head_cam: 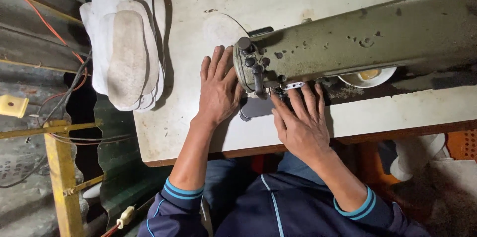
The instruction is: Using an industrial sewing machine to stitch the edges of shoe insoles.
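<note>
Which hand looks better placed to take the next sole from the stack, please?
Probably the left hand: it lies flat on the table on the side of the stack. The right hand rests by the needle.

Insoles: a white stack (126, 50) at the counter's far left corner
Wires: orange and black (69, 75), beside the stack
Frame: yellow metal (62, 167), lower left
Sheeting: corrugated metal (30, 28)

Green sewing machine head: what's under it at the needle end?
Under the worn olive-green metal sewing machine head, a grey metal plate shows between the left hand and right hand. The needle and whatever lies beneath are covered by fingers and machine.
</note>
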